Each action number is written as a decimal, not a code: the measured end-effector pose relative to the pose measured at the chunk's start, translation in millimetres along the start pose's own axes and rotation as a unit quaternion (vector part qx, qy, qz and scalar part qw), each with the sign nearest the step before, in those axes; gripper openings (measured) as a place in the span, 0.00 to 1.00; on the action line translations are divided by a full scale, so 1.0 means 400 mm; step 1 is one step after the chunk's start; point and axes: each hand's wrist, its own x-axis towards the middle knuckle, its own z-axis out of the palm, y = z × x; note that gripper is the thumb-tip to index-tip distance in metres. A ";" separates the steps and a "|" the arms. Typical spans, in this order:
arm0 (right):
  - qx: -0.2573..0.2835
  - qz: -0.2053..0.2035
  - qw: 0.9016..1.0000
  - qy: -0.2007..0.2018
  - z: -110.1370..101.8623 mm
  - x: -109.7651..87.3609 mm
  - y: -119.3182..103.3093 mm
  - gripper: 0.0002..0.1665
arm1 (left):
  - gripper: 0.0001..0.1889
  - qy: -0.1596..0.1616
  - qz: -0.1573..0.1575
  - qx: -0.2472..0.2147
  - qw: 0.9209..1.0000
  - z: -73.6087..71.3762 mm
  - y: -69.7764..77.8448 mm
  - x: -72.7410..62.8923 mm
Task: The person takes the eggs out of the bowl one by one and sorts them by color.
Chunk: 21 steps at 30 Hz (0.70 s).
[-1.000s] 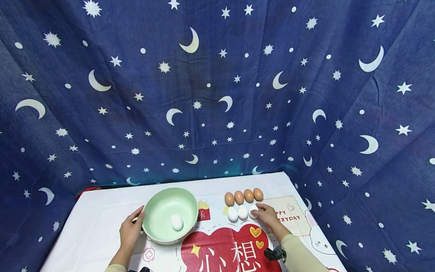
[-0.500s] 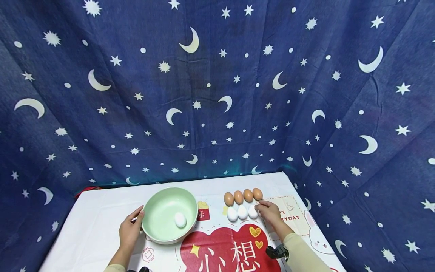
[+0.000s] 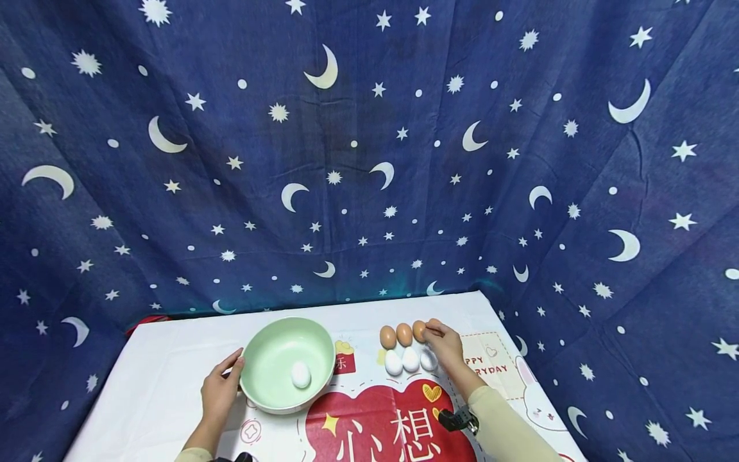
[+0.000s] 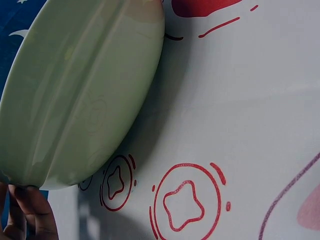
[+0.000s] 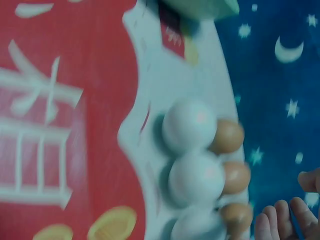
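Observation:
My left hand grips the left rim of a light green bowl, thumb and fingers pinching it; in the left wrist view fingers meet the rim. One white egg lies inside the bowl. My right hand hovers over the right end of a row of brown eggs, partly hiding the last one. In the right wrist view its fingers and thumb are spread apart with nothing between them. A row of three white eggs lies just in front of the brown ones.
A white tablecloth printed with a red heart, characters and a rabbit covers the table. Behind and to the right hangs a blue curtain with moons and stars. A dark watch-like band sits at my right wrist.
My right hand has let go of the rightmost white egg and moved back to the brown row's right end. The egg in the bowl has rolled right, then back left. My left hand stays put.

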 end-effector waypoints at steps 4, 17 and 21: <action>0.039 -0.029 0.998 -0.026 0.051 -0.014 -0.055 0.19 | 0.26 -0.001 0.000 0.000 1.000 0.000 0.000 0.001; 0.094 -0.057 0.984 -0.140 0.262 -0.111 -0.194 0.21 | 0.26 -0.001 -0.002 -0.002 1.000 0.000 -0.001 -0.001; 0.088 -0.070 0.978 -0.177 0.321 -0.145 -0.204 0.22 | 0.26 0.001 -0.001 -0.002 1.000 0.000 -0.001 -0.002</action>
